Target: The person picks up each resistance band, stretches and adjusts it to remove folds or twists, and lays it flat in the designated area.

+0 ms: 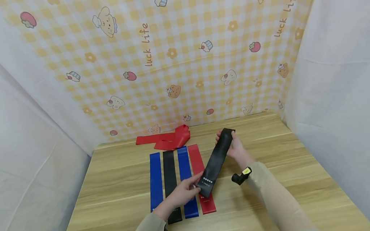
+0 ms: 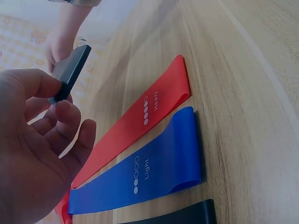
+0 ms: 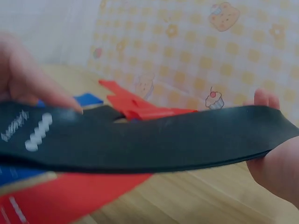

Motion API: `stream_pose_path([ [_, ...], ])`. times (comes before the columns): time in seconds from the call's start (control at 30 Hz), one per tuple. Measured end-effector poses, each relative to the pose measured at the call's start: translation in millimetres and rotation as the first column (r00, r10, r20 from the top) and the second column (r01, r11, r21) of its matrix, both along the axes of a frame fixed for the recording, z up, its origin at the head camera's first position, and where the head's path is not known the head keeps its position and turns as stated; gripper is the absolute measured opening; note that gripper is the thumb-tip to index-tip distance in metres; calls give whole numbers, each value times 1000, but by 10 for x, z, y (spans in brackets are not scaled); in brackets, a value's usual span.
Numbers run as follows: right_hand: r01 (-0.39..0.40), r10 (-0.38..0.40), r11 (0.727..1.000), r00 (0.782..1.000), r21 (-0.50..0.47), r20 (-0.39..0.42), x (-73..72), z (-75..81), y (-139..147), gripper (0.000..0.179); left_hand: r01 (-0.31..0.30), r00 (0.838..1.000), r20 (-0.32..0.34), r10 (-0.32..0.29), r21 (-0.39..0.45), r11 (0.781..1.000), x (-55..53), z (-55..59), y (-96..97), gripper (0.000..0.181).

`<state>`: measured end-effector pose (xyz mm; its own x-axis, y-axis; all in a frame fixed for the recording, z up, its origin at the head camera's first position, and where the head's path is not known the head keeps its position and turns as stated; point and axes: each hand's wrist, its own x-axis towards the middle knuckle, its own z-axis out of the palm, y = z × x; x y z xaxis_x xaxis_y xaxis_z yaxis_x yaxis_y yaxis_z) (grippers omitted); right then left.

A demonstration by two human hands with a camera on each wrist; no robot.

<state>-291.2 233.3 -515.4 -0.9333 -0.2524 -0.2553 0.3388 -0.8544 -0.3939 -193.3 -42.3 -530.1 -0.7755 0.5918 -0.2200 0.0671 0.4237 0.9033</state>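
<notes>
Both hands hold a black resistance band, stretched out flat and slanting above the table. My left hand pinches its near end between thumb and fingers, beside white dots and lettering. At the far end, my right hand grips the band with the thumb on one side and fingers on the other. The held band sags slightly between the hands in the right wrist view. Just below it lies a red band marked "Heavy", partly covered in the head view. Beside that is a blue band marked "Light".
Left of these, another black band and another blue band lie lengthwise in the row. A loosely folded red strip lies behind them on the wooden table. A patterned cloth hangs at the table's back edge.
</notes>
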Motion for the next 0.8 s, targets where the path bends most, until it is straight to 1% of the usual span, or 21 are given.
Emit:
stream_pose_path([
  [0.07,-11,13,997,1000,70,-22,-15,25,15,56,-5,1000,-12,5,-1,1000,7,-2,-2,59],
  [0.13,-31,40,985,998,171,-46,-42,58,29,57,-17,1000,-22,17,-4,1000,12,-5,-6,60],
  [0.2,-58,77,965,995,255,-66,-83,96,38,59,-25,999,-37,25,0,1000,19,-1,-10,61],
  [0.27,-83,115,937,990,340,-75,-135,134,41,57,-27,998,-50,28,12,1000,31,0,-13,64],
  [0.33,-98,138,923,987,373,-82,-190,172,38,56,-22,998,-63,23,25,999,44,3,-12,65],
  [0.4,-104,146,920,986,379,-85,-237,209,28,55,-10,996,-86,13,41,999,55,5,-4,64],
  [0.47,-105,148,916,986,387,-83,-273,249,10,54,3,994,-109,3,48,999,63,9,6,59],
  [0.57,-104,155,910,983,402,-95,-316,293,-35,53,20,991,-137,-12,54,998,69,20,13,48],
  [0.67,-105,159,901,983,422,-95,-354,319,-79,53,35,990,-137,-27,54,998,80,21,11,39],
  [0.73,-108,162,889,983,445,-86,-374,331,-95,52,43,991,-127,-37,49,998,92,15,9,34],
  [0.8,-99,147,869,987,486,-60,-391,343,-107,51,47,993,-111,-42,41,998,106,4,8,31],
])
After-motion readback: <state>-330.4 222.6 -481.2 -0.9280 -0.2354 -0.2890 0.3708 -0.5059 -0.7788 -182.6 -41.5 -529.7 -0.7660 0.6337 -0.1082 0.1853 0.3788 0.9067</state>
